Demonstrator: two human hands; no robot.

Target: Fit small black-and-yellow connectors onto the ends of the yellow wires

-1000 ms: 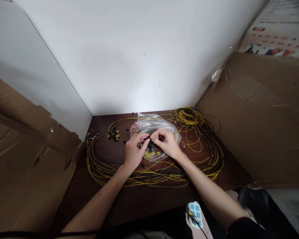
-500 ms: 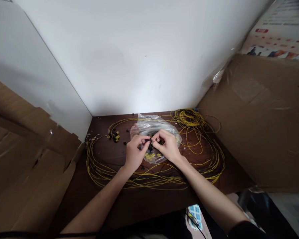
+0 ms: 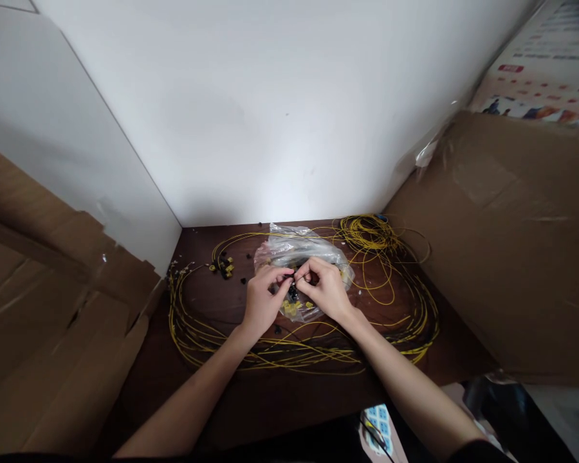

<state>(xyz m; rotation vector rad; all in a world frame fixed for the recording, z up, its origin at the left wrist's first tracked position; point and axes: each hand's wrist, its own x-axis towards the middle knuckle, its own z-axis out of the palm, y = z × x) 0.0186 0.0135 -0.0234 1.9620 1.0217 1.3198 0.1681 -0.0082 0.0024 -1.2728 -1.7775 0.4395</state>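
Observation:
My left hand (image 3: 264, 297) is closed in a pinch on a small black connector piece, only partly showing at the fingertips. Facing it, my right hand (image 3: 326, 290) pinches what looks like the end of a thin wire; its fingers mostly hide it. The two sets of fingertips nearly meet. Under them lies a clear plastic bag (image 3: 289, 243), with small yellow connector pieces (image 3: 292, 310) and black connector pieces (image 3: 293, 294) on it. A long loop of yellow and black wires (image 3: 212, 341) runs around the bag and beneath my forearms.
A coil of yellow wire (image 3: 367, 233) sits at the back right of the dark table (image 3: 270, 399). More black and yellow pieces (image 3: 226, 265) lie at the left. Cardboard (image 3: 502, 257) stands at both sides, a white panel (image 3: 280, 116) behind. Below the front edge is a power strip (image 3: 377, 427).
The whole view has shifted slightly. Both hands stay pinched together over the bag, and the black piece at the left fingertips is a little more covered.

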